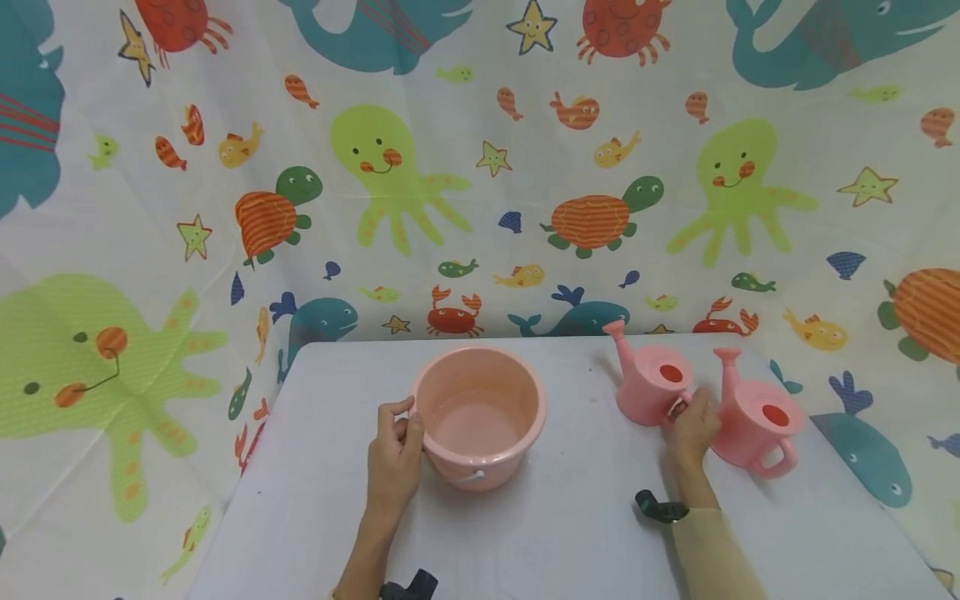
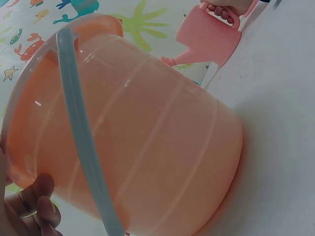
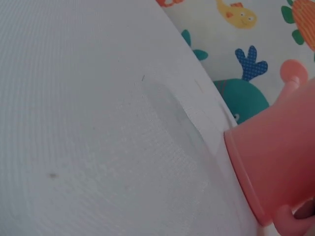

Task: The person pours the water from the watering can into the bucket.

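Note:
A peach plastic bucket [image 1: 480,471] stands upright on the white table. My left hand [image 1: 395,458] holds its rim at the left side, thumb and fingers on the edge. In the left wrist view the bucket's pale handle [image 2: 81,123] hangs down along its wall. To the right, my right hand [image 1: 693,427] grips the handle of the smaller-looking pink watering can [image 1: 645,387], its fingers [image 2: 221,12] curled through the loop. Right beside that hand stands a second pink watering can [image 1: 750,425], its spout pointing to the back.
The white table [image 1: 315,500] ends at a back edge against a curtain [image 1: 480,200] printed with sea animals. A dark wrist camera [image 1: 660,507] sits on the right wrist and another wrist camera [image 1: 411,586] on the left.

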`<state>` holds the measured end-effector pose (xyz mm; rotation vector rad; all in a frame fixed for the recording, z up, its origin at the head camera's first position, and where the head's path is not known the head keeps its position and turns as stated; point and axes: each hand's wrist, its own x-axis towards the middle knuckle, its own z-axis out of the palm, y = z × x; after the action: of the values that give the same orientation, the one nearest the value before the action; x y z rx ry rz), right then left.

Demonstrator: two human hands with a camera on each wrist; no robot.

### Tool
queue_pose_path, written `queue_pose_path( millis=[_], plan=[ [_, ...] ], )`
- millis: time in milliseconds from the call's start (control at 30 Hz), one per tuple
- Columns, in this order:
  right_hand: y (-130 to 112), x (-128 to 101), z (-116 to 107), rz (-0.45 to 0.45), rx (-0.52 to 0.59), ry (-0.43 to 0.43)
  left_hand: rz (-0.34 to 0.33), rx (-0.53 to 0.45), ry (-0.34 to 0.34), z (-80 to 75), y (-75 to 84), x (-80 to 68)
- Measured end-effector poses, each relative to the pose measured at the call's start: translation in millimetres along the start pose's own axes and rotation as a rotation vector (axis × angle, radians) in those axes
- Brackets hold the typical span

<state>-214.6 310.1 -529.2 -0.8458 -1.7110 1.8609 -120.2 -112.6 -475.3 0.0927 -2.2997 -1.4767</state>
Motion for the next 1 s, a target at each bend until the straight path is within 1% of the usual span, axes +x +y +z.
queue_pose_path(
  millis=[67, 200, 367, 433, 500, 633, 700, 800, 900, 1000],
  plan=[
    [0, 0, 2, -0.007, 0.013, 0.005, -0.005, -0.002, 0.004, 0.0, -0.5, 0.3],
    [-1, 2, 7, -0.038, 0.031, 0.053, -0.025, -0.008, 0.0, 1.3, -1.2, 0.7],
    [0, 6, 13, -0.067, -0.043, 0.143, -0.039, -0.014, -0.009, 1.5, -0.1, 0.0],
    [0, 7, 16, -0.064, -0.044, 0.17, -0.034, -0.016, -0.006, 1.1, 0.4, 0.2],
    [0, 8, 18, -0.056, -0.016, 0.195, -0.026, -0.016, -0.006, 1.0, 0.8, 0.8],
    [-2, 10, 20, -0.012, 0.032, 0.241, -0.019, -0.023, -0.009, 0.8, 0.8, 1.7],
    [-2, 11, 20, 0.007, 0.044, 0.252, -0.018, -0.022, -0.013, 0.4, 0.2, 1.9],
    [-2, 11, 19, 0.023, 0.057, 0.244, -0.023, -0.02, -0.013, -0.6, -0.7, 1.5],
    [-4, 11, 19, 0.024, 0.078, 0.239, -0.021, -0.02, -0.012, -1.2, -1.3, 1.6],
    [-4, 10, 19, 0.021, 0.074, 0.241, -0.017, -0.019, -0.01, -1.2, -1.4, 2.0]
  ],
)
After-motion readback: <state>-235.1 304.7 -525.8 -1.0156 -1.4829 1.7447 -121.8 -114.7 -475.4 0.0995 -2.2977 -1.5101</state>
